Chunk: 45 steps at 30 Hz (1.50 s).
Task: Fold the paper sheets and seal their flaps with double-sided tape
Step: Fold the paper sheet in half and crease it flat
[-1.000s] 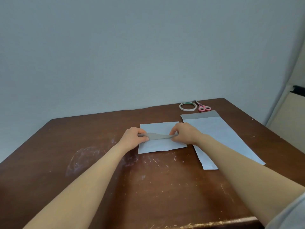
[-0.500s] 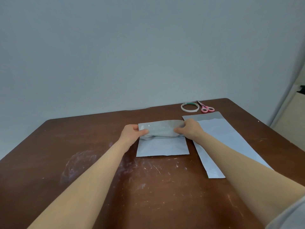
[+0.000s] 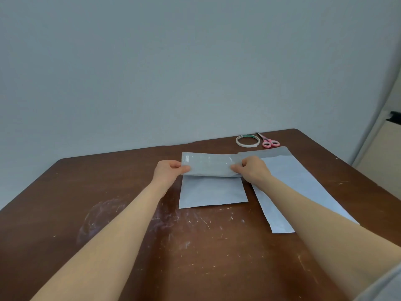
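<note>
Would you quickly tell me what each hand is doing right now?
Left hand: pinching the left end of the lifted paper flap.
Right hand: pinching the right end of the same flap.

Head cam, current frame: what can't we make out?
Head view:
- Far part of the sheet: hidden under the lifted flap.
- Fingertips of left hand and right hand: partly behind the flap.
- Part of the second sheet: covered by the right forearm.
- Tape roll: too small to judge what's left.
</note>
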Each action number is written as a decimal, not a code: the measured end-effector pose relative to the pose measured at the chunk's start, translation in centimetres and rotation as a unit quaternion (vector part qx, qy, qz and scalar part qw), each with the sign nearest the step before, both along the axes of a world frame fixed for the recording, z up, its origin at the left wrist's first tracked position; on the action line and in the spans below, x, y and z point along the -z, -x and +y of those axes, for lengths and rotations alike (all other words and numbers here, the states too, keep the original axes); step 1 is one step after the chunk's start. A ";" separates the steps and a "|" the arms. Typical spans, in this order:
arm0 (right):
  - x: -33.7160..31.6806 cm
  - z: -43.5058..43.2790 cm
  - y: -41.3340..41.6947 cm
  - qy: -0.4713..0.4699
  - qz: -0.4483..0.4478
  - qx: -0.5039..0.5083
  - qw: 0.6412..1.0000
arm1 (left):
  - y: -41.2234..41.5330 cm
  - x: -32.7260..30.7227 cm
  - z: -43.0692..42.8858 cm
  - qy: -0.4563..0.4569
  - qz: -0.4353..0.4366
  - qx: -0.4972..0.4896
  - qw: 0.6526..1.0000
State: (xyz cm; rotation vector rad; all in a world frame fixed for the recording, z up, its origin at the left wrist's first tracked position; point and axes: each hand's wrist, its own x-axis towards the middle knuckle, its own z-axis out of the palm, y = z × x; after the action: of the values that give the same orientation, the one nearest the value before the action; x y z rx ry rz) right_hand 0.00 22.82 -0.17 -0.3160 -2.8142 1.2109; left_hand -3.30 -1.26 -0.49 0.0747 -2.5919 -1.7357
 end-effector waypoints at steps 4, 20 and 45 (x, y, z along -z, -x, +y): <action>0.1 0.1 -0.2 0.025 0.007 0.015 1.000 | -0.8 -0.2 -0.1 -0.029 -0.039 0.032 0.998; 1.2 -0.9 0.7 0.024 -0.047 0.055 0.997 | 0.2 1.3 0.4 0.064 -0.042 -0.025 0.997; 1.4 -1.1 0.9 -0.135 -0.024 0.048 0.989 | 0.5 0.9 0.8 0.293 0.038 -0.035 0.955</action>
State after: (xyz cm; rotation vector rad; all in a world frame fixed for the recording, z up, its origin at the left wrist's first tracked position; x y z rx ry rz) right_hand -0.92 21.75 -1.56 -0.4600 -2.9156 0.8016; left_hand -3.77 -0.44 -1.35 0.0822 -2.8758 -0.8688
